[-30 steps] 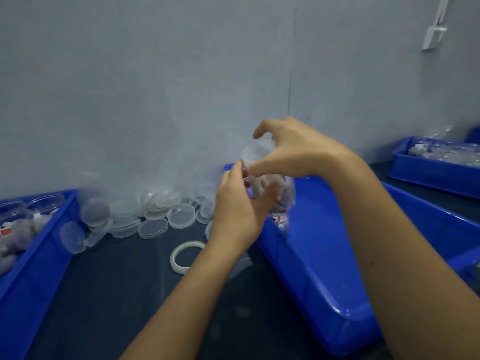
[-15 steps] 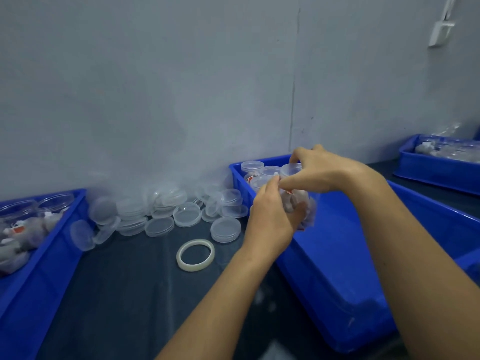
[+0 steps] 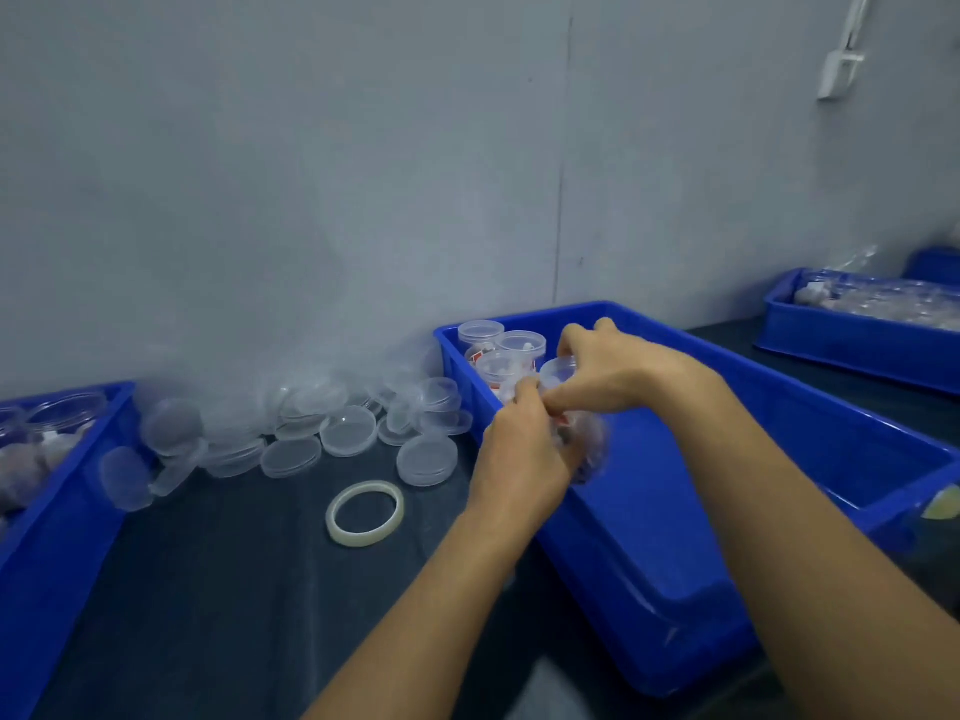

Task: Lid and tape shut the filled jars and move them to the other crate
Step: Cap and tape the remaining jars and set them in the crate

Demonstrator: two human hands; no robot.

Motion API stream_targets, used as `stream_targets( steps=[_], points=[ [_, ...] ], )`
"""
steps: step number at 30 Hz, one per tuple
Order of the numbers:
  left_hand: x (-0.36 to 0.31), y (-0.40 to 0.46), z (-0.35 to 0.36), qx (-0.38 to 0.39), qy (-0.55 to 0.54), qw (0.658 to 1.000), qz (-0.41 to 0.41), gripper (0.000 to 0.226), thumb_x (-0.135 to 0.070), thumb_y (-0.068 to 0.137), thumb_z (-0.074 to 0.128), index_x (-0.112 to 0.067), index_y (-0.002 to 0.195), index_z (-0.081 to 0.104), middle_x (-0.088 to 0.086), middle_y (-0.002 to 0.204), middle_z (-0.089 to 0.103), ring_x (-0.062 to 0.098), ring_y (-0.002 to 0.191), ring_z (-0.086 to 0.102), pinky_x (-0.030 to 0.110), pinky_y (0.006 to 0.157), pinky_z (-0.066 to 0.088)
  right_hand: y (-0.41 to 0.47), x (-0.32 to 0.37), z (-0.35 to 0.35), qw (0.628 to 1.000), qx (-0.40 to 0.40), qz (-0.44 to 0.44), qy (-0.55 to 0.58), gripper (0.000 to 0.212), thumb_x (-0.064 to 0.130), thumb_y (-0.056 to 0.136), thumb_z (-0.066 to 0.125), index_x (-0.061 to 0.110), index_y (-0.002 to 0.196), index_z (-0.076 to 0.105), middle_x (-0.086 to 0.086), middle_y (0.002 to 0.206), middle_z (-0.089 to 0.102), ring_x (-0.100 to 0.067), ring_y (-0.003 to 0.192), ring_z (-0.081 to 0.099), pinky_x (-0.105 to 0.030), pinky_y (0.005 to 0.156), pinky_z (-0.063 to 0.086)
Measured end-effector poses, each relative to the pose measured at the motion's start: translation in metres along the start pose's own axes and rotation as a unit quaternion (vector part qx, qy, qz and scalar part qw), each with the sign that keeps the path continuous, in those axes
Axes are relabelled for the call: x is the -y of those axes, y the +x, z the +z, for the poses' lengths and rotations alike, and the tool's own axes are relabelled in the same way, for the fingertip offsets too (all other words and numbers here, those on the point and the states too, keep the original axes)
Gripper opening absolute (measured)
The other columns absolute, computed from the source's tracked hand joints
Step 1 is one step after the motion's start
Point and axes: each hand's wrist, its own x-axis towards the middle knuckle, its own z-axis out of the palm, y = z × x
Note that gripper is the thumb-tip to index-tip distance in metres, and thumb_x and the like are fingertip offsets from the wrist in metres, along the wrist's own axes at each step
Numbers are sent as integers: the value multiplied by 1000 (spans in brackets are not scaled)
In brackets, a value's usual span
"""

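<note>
Both hands on one clear plastic filled jar point(image 3: 576, 433), held over the near-empty blue plastic crate point(image 3: 779, 459). Left hand point(image 3: 524, 454) cups its body to steady it. Right hand point(image 3: 608, 374) pinches at the lid edge, likely smoothing tape. Drop-off beside three lidded jars point(image 3: 501, 350).

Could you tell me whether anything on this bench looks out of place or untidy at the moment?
Only the loose lids: they lie in a jumbled heap against the wall, some tilted on edge. The tape roll lies flat on the table, and the lidded jars stand upright in the blue crate. Nothing looks spilled or broken.
</note>
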Motion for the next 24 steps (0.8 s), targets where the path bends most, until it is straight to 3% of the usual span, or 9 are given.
stream_targets(
  steps=[2,5,8,11,15,17,20,22,24],
  points=[
    [9,-2,2,3,37,999,-14,26,-28,92,69,-20,107,50,-1,98,65,22,91,63,40,69,55,2,0,14,1000,20,-5,7,64,62,70,72,28,120,50,1,116,41,-17,89,57,-36,67,47],
    [20,-4,7,1,60,998,-27,24,-31,90,70,-15,99,55,0,104,57,25,101,55,35,74,47,6,-2,34,999,47,-9,3,70,52,67,78,29,126,49,0,119,39,-18,92,56,-38,71,50],
    [23,-4,11,12,38,997,-63,29,-34,90,70,-17,111,60,-2,121,48,24,112,55,40,90,52,11,-10,44,996,74,-5,42,77,52,70,80,30,136,46,-1,126,38,-22,99,58,-44,87,55],
    [22,-4,14,18,18,996,-82,32,-35,90,68,-18,115,58,-5,131,44,26,114,58,46,91,55,13,-16,49,994,87,-11,70,85,53,75,77,35,148,38,1,133,35,-26,112,57,-45,95,52],
    [24,-6,14,17,18,996,-89,35,-41,92,68,-20,119,59,-8,139,42,24,116,59,47,92,55,12,-11,53,993,98,-7,59,79,52,87,68,33,155,32,-4,146,32,-32,123,54,-47,101,49],
    [27,-7,10,18,6,996,-87,37,-42,93,67,-22,124,59,-7,140,44,21,120,56,45,96,53,11,2,50,997,65,0,-34,70,57,89,63,29,149,41,-7,146,38,-33,123,53,-44,94,47],
    [37,-11,-8,-24,-46,996,-77,30,-40,95,67,-30,123,61,-10,131,52,16,116,59,39,98,51,8,34,45,980,-76,-51,-176,53,63,90,56,24,127,60,-9,134,50,-31,111,51,-41,83,35],
    [49,-15,-30,-65,-76,992,-80,26,-36,96,68,-33,121,63,-11,126,57,12,111,61,37,97,52,7,62,47,972,-119,-111,-169,49,62,92,55,23,121,62,-8,130,52,-31,110,51,-42,83,36],
    [71,-22,-55,-106,-75,986,-102,25,-30,96,69,-33,120,63,-10,124,63,11,110,63,35,94,52,6,92,59,972,-111,-172,-117,45,55,96,52,23,127,62,-8,133,54,-33,121,53,-44,90,41]
  ],
)
